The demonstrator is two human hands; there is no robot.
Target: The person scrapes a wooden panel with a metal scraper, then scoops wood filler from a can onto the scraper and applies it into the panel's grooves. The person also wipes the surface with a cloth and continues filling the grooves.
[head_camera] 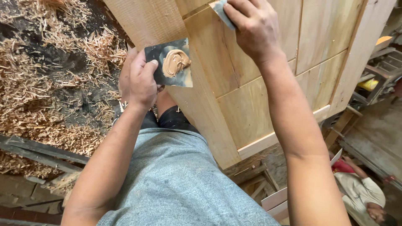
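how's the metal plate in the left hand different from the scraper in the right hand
The plate in the left hand carries a swirl of tan putty; no putty shows on the scraper.
The plate is dark and in nearly full view; the scraper looks grey-blue and is mostly hidden by the right hand.
The plate is held off the door's edge; the scraper is pressed against a panel.
Both are thin flat sheets.

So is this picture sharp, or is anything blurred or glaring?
Head view: soft, even daylight, no harsh glare; the putty on the plate and the wooden door are sharp; the right hand is cut off at the top edge; edges bend slightly.
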